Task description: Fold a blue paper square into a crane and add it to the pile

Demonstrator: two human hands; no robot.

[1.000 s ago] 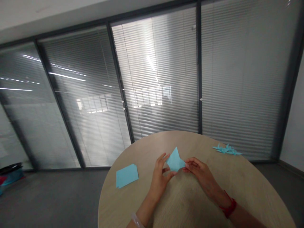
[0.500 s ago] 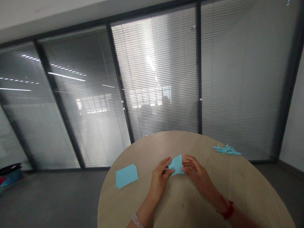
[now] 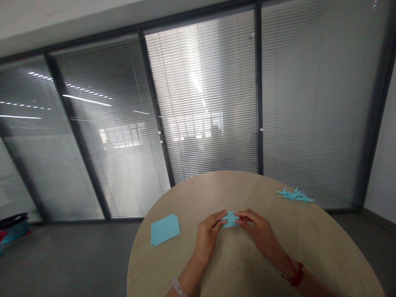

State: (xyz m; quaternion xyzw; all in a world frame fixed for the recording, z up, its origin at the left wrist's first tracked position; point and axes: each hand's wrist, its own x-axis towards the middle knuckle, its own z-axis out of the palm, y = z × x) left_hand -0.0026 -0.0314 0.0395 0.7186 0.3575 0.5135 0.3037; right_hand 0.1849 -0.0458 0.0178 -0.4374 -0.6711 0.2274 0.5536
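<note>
Between my two hands a sheet of light blue paper (image 3: 230, 220) shows as a small, low piece over the middle of the table. My left hand (image 3: 209, 231) pinches its left end between thumb and fingers. At the right end, the thumb and fingers of my right hand (image 3: 258, 229) are closed on the paper too. Fingertips cover both ends, so the folds there are hidden. To the left of my left hand lies a stack of blue paper sheets (image 3: 165, 229), slightly out of line.
A pile of folded blue paper pieces (image 3: 296, 194), pointed like paper cranes, lies near the table's right far edge. The round wooden table (image 3: 216, 185) stands before a glass partition with blinds (image 3: 210, 90). A dark-rimmed bin (image 3: 14, 227) is on the floor at far left.
The paper went from a taller, tilted square to a lower, narrower strip. My right hand's fingers moved inward and closed on its right end; the left fingertips came down slightly.
</note>
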